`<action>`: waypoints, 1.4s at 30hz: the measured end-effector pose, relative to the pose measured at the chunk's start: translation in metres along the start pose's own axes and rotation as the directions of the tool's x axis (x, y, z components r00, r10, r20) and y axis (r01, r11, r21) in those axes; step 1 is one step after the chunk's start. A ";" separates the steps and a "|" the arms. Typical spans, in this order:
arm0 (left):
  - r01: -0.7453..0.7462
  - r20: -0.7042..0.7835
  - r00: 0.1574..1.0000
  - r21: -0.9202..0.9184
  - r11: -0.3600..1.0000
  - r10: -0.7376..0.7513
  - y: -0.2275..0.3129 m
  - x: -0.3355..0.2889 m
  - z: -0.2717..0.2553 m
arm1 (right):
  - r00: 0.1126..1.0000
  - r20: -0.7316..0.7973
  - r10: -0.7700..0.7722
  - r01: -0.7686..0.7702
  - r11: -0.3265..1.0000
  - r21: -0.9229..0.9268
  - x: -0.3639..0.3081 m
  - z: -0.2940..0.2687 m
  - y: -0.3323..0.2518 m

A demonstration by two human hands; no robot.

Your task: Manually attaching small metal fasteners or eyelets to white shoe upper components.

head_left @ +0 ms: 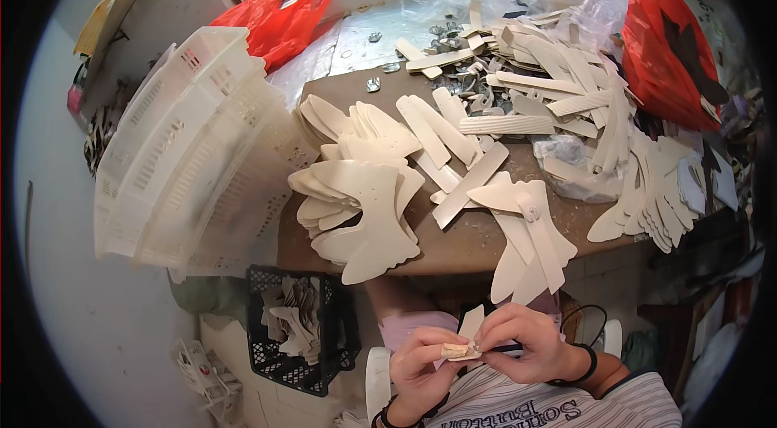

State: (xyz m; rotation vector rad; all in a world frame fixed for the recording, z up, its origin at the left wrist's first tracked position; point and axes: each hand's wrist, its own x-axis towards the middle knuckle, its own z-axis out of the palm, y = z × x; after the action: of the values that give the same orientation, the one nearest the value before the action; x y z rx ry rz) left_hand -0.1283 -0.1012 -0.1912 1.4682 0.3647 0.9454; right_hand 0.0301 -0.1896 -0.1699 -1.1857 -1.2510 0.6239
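Close to my body, below the table's front edge, my left hand (422, 365) and my right hand (522, 341) meet over a cream strap (471, 321). My left hand grips it with thumb and bent fingers, and a pale wrap shows on one finger. My right thumb and fingertips pinch at the same spot; any small part between them is hidden. On the table just ahead, a few cream cut pieces (530, 246) overhang the front edge, with a strap lying across them. Left of those sits a stack of scalloped cream cut pieces (368, 222).
A heap of cream straps (558, 64) and metal buckles (453, 44) covers the table's back right. More cut pieces (651, 193) lie at the right. Nested white plastic baskets (174, 149) lean at left; a black crate (303, 331) stands below. Red bags (668, 48) flank the table.
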 end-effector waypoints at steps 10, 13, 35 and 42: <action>0.027 -0.013 1.000 0.234 0.972 -0.024 0.010 -0.005 -0.001 | 0.995 0.048 -0.089 0.094 0.988 -0.123 -0.006 0.001 0.009; 0.063 -0.192 0.980 0.090 0.994 -0.045 0.008 0.001 0.015 | 0.995 0.038 -0.091 0.096 0.985 -0.147 -0.005 0.001 0.010; 0.166 -0.303 0.923 0.871 0.463 0.238 -0.036 0.117 -0.045 | 0.920 -0.126 0.371 -0.248 0.801 0.545 0.001 0.002 0.012; 0.222 -0.434 0.881 0.730 0.646 0.188 -0.070 0.127 -0.052 | 0.959 -0.050 0.280 -0.226 0.856 0.464 -0.012 -0.012 0.021</action>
State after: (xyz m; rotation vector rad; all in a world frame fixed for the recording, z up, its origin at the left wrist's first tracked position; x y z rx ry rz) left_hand -0.0669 0.0369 -0.2218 1.9708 1.2877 1.2104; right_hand 0.0426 -0.1970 -0.1927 -0.9764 -0.7904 0.9717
